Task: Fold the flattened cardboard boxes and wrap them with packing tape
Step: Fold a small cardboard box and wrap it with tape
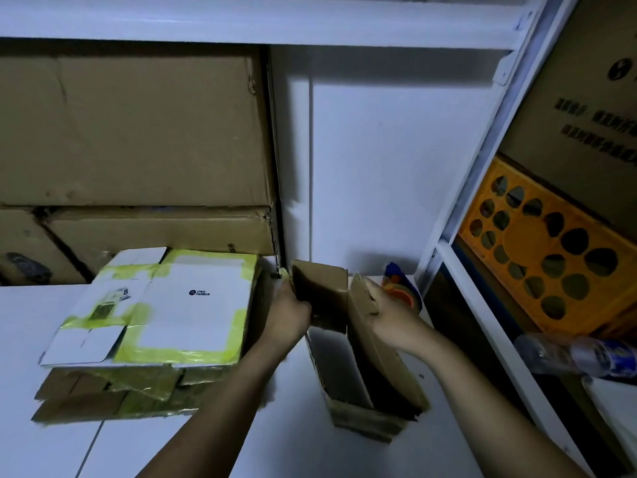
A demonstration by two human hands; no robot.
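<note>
A small brown cardboard box (348, 381) stands half-formed on the white table (144, 450), open side up. My left hand (291, 313) grips its far end flap (320, 288), bent upward. My right hand (387, 313) holds the long right side flap (362, 305) by its upper edge. Just behind my right hand lies a tape dispenser (401, 288) with an orange and blue body, partly hidden. A stack of flattened boxes (155, 315) lies to the left, white with yellow-green edges on top, brown ones beneath.
Large brown cartons (131, 132) fill the shelf behind the stack. White shelf posts (482, 167) rise on the right. Beyond them sit an orange crate (548, 257), a printed carton (593, 98) and a plastic bottle (579, 353) lying on its side.
</note>
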